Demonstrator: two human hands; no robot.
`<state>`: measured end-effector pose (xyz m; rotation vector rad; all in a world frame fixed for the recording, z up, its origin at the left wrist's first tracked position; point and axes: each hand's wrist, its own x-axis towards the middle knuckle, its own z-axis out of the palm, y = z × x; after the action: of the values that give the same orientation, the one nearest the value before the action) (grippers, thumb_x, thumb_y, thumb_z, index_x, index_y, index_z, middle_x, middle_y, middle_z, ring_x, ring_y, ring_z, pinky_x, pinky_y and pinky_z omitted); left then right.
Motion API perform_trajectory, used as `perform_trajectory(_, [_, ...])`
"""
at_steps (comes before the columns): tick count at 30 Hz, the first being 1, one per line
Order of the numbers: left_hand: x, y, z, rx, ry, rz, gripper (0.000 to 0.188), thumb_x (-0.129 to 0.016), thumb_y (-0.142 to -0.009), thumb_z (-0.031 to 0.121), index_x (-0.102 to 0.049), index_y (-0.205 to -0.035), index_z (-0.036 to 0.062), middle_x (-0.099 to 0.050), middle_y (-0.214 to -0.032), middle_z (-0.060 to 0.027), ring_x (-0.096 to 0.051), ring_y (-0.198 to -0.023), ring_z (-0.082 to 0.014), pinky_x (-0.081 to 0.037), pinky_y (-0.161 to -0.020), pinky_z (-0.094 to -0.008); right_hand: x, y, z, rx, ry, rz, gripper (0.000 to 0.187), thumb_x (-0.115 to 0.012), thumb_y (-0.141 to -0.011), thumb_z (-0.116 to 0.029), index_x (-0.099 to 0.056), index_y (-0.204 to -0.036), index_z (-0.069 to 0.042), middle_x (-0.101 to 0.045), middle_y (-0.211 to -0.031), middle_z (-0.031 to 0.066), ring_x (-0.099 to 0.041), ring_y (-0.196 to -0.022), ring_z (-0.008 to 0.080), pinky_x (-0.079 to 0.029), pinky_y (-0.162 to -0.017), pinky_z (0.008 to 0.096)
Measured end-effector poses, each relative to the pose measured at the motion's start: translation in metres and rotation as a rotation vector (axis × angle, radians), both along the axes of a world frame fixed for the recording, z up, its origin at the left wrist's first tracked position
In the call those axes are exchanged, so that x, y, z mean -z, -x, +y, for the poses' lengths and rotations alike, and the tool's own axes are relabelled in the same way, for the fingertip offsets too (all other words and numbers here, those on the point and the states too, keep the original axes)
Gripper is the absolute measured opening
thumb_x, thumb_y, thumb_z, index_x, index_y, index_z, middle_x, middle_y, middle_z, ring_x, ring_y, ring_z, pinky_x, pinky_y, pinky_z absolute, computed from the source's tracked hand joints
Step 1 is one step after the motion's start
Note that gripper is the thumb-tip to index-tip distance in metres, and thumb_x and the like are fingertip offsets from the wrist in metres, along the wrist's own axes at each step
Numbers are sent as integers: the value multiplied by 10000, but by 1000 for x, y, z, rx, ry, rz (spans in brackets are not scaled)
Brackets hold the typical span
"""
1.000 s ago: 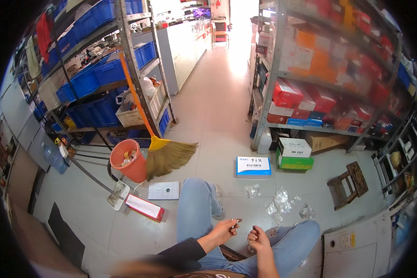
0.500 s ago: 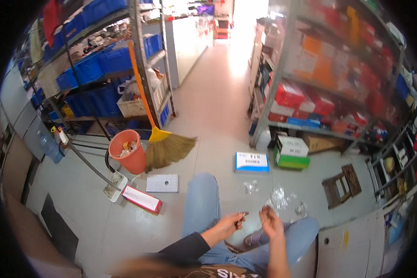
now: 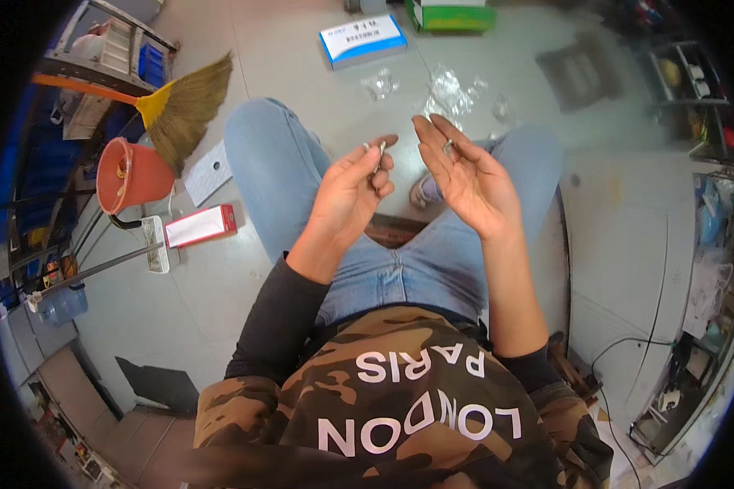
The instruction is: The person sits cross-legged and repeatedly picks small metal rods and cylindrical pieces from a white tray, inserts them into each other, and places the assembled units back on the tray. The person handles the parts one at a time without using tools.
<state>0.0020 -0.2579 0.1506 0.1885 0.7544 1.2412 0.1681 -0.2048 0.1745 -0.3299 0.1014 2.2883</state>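
My left hand (image 3: 352, 189) is closed in a pinch on a small, slim metal piece (image 3: 379, 156), its exact kind too small to tell. Just to the right, my right hand (image 3: 475, 181) is turned palm up with long, loosely bent fingers and darkened fingertips. A small shiny metal piece (image 3: 448, 147), curved like a ring or hook, sits between those fingers. The hands are apart, above my lap between my jeans-clad knees. On the floor beyond them lie crumpled clear plastic bags (image 3: 448, 91) and a smaller clear bag (image 3: 380, 84).
A blue-and-white box (image 3: 362, 42) and a green box (image 3: 453, 16) stand ahead. At left are a broom (image 3: 186, 114), an orange bucket (image 3: 130, 175), a red-and-white box (image 3: 200, 226) and a white tray (image 3: 156, 244). A low wooden stool (image 3: 579, 72) is at far right, a white cabinet (image 3: 620, 244) nearer.
The view has tilted down, so the shelves and aisle have mostly left the picture and my lap shows. The right hand's palm has turned further up; the left keeps its pinch.
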Motion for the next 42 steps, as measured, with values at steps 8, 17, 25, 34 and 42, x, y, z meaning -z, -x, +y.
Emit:
perform_trajectory(8, [-12,-4,-5,0,-79,194,262,-470,-873,142,-488,-1069,-31,-470,-735,-4,-379,-602,-52,-338,-562,-221,20,-8,-14,28,70,47,333,-350,-881,-32,-319,-1196,73,-352,-1261,264,-393,-1174,306,-357,-997,381])
perform_trajectory(17, [-11,-25,-13,78,-477,1152,164,-526,-823,72,-547,-973,8,-543,-724,-26,-496,-612,-97,-393,-545,-240,27,-2,-39,71,97,-128,284,-363,-877,-36,-381,-1141,67,-432,-1195,230,-448,-1117,264,-394,-952,367])
perform_trajectory(25, [1,-39,-15,88,-671,1606,112,-561,-757,90,-568,-864,60,-584,-740,-83,-574,-639,-261,-444,-535,-319,19,6,-51,107,26,-338,353,-326,-888,-65,-347,-1217,62,-440,-1212,191,-475,-1064,212,-393,-903,304])
perform_trajectory(34, [3,-42,-14,53,-618,1522,108,-568,-737,63,-560,-844,54,-558,-689,-93,-558,-610,-269,-440,-524,-331,15,11,-58,128,-47,-432,372,-303,-902,-90,-317,-1248,46,-436,-1235,175,-465,-1086,206,-367,-926,310])
perform_trajectory(42, [4,-42,-14,0,-782,1644,142,-584,-699,44,-569,-837,77,-550,-699,-67,-553,-597,-241,-434,-494,-303,10,11,-57,156,-52,-360,395,-301,-910,-125,-288,-1278,17,-350,-1321,144,-426,-1141,207,-353,-954,324])
